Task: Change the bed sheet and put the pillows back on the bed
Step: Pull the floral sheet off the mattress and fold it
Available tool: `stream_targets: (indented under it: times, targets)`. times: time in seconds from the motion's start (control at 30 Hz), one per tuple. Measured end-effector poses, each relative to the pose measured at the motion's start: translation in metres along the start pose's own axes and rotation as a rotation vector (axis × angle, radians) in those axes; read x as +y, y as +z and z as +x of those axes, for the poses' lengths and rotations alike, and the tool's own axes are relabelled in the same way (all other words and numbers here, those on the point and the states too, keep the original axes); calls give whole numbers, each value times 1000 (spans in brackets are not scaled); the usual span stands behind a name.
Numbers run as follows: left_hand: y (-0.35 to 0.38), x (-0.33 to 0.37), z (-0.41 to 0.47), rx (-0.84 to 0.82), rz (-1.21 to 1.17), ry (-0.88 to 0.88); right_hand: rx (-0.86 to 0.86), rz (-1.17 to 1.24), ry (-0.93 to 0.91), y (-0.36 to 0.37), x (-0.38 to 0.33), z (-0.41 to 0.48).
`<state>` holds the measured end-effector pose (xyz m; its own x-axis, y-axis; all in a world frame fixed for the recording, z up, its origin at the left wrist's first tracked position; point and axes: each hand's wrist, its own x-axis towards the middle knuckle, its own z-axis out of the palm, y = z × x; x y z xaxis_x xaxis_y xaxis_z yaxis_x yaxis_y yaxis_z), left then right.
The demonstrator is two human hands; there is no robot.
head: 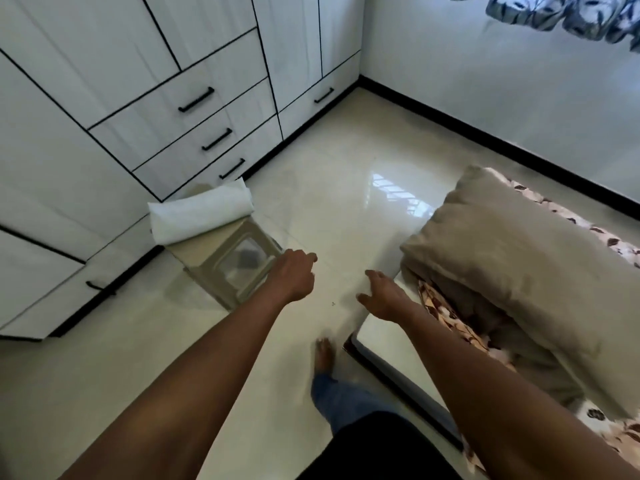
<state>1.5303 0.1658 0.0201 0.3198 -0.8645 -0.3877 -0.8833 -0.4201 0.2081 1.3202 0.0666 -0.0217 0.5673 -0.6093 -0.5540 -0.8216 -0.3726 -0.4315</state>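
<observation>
Head cam, looking down into the room corner. Both arms are stretched forward over the floor (346, 161), glossy cream tile.

Left hand (294, 273): back of the hand to camera, fingers loosely bent, released, gripping nothing. It hovers just beside the front corner of the stool (242, 271); I can't tell whether it touches.

Right hand (381, 297): fingers spread and relaxed, thumb out, also holding nothing. It hangs above the floor near the corner of the bed (377, 336).

Task items:
- Folded white sheet (201, 214) lies on the far end of the stool, a beige plastic one standing against the wardrobe (104, 98). Well apart from the bed, and neither hand is on it.
- Taupe pillow (512, 258) lies on the bed at right, on top of a bunched floral sheet (446, 313) in cream and brown. More taupe fabric sits under the pillow; I can't tell whether it's a second pillow or a blanket.
- The bed's near corner shows a bare white surface with a dark frame edge below it.

Other: the wardrobe is white with black trim and black drawer handles (195, 99). A blue leaf-print curtain (568, 15) is at top right. A bare foot (325, 355) and a jeans leg (346, 400) are on the floor beside the bed frame, blurred.
</observation>
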Motion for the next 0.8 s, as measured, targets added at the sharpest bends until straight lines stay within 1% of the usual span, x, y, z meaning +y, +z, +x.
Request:
stream_targets:
  times: [0.1,0.17,0.23,0.27,0.33,0.4,0.53,0.63,0.73,0.8]
  targets:
    - [-11,-17,45,-65,148,95,-15,54,91,-11,1,61]
    - [-20,-23,62,-141,172,103,-31,97,136,-16,-1,88]
    - [-43,-41,111,-180,218,121,-35,89,154,-37,-15,137]
    - [-49,-45,121,-180,206,100,-22,113,152,-46,-20,143]
    - [-83,-56,178,-139,189,88,39,118,115,-87,-35,185]
    - [-113,-53,226,-140,191,125,110,145,116,-125,-40,210]
    - [-163,-27,324,-166,229,263,186,164,211,-197,-23,249]
    - [-188,2,413,-168,228,336,209,164,351,-243,3,279]
    - [-207,45,490,-171,206,412,273,198,487,-280,37,297]
    - [-217,83,529,-213,233,500,307,274,576,-304,62,302]
